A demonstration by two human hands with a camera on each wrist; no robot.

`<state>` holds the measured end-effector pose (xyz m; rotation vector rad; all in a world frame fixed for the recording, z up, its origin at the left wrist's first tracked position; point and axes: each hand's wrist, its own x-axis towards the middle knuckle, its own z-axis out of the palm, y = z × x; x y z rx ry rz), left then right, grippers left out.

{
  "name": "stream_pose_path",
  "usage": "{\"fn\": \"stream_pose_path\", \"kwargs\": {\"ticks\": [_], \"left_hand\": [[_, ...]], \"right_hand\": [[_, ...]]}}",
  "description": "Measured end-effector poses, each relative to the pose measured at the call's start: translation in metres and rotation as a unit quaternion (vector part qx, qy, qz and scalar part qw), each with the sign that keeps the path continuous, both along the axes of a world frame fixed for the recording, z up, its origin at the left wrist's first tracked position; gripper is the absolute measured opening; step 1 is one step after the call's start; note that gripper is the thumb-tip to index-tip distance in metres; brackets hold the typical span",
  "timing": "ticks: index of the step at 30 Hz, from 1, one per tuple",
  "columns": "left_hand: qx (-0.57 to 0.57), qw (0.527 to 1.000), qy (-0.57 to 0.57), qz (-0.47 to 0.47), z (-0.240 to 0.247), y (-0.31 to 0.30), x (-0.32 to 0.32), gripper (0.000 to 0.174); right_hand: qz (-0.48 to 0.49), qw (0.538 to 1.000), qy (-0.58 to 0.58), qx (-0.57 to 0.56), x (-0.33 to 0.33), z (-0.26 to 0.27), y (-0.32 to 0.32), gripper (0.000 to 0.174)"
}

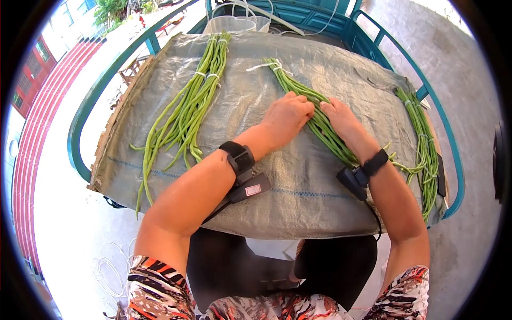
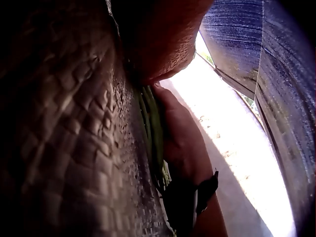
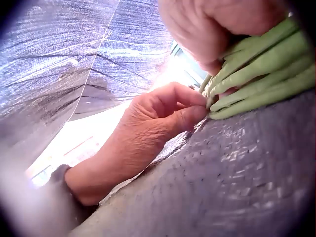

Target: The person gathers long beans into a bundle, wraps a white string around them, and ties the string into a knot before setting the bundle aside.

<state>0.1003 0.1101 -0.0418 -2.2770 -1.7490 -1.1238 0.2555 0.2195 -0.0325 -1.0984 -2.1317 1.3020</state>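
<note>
A bundle of long green beans [image 1: 325, 136] lies slanted on the grey woven sheet [image 1: 256, 197], bound near its upper end with white string [image 1: 276, 65]. At the bundle's middle, the left hand [image 1: 287, 118] pinches its left edge between thumb and forefinger; the right wrist view shows this left hand [image 3: 143, 123] at a narrow point where beans [image 3: 266, 69] meet. The right hand [image 1: 345, 124] grips the bundle from the right, close to the left hand. What lies between the fingertips is too small to tell. Both hands are dim in the left wrist view.
A larger tied bean bundle [image 1: 205, 90] lies on the left, another [image 1: 421, 144] along the right edge. Teal rails [image 1: 80, 122] flank the sheet. Clear containers [image 1: 229, 24] stand beyond its far edge. Cables hang from both wrist devices.
</note>
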Motion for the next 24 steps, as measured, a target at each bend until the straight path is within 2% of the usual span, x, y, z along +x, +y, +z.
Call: {"fn": "stream_pose_path", "kwargs": {"ticks": [4,7,10,13,17,22,24], "left_hand": [[-0.003,1.0,-0.017,-0.019,-0.007,0.0,-0.006,0.007],[0.053,0.997,-0.036,-0.039,-0.017,0.003,-0.009,0.009],[0.03,0.98,-0.191,-0.035,-0.025,0.008,-0.012,0.011],[-0.005,0.95,-0.305,0.059,-0.026,0.012,-0.012,0.013],[-0.082,0.875,-0.459,0.129,-0.021,0.015,-0.006,0.016],[-0.199,0.699,-0.681,0.095,0.026,-0.012,0.002,0.018],[-0.226,0.685,-0.689,0.071,0.031,-0.016,-0.001,0.019]], "right_hand": [[-0.01,0.989,0.005,0.144,-0.003,-0.012,-0.001,0.03],[-0.008,0.979,-0.004,0.202,-0.003,0.001,-0.025,0.032],[0.047,0.933,-0.105,0.34,-0.002,0.012,-0.035,0.035],[0.023,0.89,-0.253,0.379,-0.004,0.032,-0.072,0.038],[0.035,0.894,-0.267,0.357,-0.005,0.031,-0.064,0.04],[0.014,0.901,-0.315,0.299,-0.017,0.039,-0.059,0.044],[0.016,0.901,-0.316,0.298,-0.018,0.041,-0.057,0.045]]}}
